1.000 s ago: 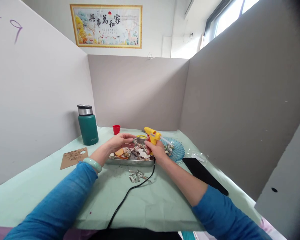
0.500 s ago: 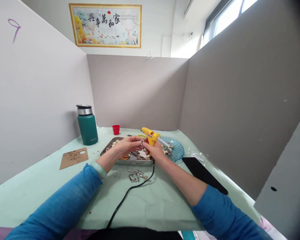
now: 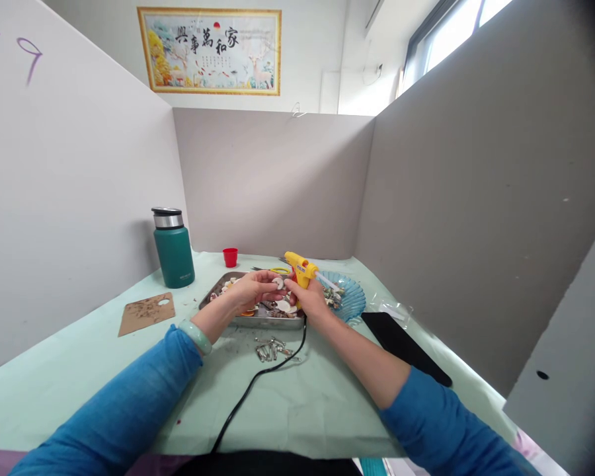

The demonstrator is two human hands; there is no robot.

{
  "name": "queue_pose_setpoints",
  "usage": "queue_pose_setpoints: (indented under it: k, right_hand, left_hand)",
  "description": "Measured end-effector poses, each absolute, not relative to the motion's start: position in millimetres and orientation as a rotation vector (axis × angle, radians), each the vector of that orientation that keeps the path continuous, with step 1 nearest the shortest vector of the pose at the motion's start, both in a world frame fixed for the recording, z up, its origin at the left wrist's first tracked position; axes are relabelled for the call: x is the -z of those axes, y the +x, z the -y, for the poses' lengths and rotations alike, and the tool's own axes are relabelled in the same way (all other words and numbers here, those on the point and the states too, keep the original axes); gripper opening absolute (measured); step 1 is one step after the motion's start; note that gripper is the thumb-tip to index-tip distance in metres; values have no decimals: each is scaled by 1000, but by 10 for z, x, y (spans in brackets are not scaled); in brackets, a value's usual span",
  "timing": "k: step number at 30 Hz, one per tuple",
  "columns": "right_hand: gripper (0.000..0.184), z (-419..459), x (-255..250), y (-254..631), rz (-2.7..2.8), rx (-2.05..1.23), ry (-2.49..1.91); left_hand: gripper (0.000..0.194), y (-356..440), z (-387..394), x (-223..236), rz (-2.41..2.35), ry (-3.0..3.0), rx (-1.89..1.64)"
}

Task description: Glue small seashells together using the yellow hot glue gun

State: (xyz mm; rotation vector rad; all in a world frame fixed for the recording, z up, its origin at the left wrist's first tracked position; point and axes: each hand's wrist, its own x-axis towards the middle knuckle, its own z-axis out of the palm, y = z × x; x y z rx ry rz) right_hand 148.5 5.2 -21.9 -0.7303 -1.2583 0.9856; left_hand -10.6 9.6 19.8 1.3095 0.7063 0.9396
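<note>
My right hand (image 3: 311, 301) is wrapped round the handle of a yellow hot glue gun (image 3: 301, 266), whose nozzle points away and to the left. A translucent glue stick (image 3: 328, 281) sticks out of its back end. Between the fingertips of my left hand (image 3: 258, 289) is a small round white piece (image 3: 279, 283); the right thumb comes close to it, and I cannot tell if it touches. Both hands are above a metal tray (image 3: 260, 322) full of small white, brown and orange pieces. Small silvery metal pins or clips (image 3: 274, 349) lie in front of the tray.
A blue glass plate (image 3: 356, 301) with small pieces stands right of the tray. Yellow-handled scissors (image 3: 280, 270) and a red cup (image 3: 230, 257) are behind. A green bottle (image 3: 173, 254) and brown card (image 3: 147, 313) lie left, a black strip (image 3: 405, 347) right. A black cord (image 3: 258, 378) crosses the front.
The small piece in my left fingers has turned and now shows a round white face. The glue gun has shifted slightly to the right.
</note>
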Motion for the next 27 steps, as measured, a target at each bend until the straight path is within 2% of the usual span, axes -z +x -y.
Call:
queue_pose_setpoints:
  k: [6, 10, 14, 19, 23, 27]
  right_hand:
    - [32, -34, 205, 1474, 1254, -984, -765]
    - [29, -16, 185, 1466, 1224, -956, -777]
    - [26, 3, 165, 1460, 1221, -951, -795]
    - [24, 8, 163, 1456, 1229, -947, -800]
    - [26, -10, 179, 1452, 1228, -962, -784]
    - [26, -20, 188, 1450, 1227, -972, -790]
  left_hand:
    - [29, -108, -79, -191, -786, 1525, -914]
    - [26, -139, -123, -167, -1209, 1997, -805]
    - [21, -180, -213, -117, -1527, 2484, -507]
    - [32, -161, -226, -88, -1810, 2701, -487]
    - [22, -116, -174, -115, -1645, 2746, -310]
    - [22, -80, -201, -77, -1478, 2673, -94]
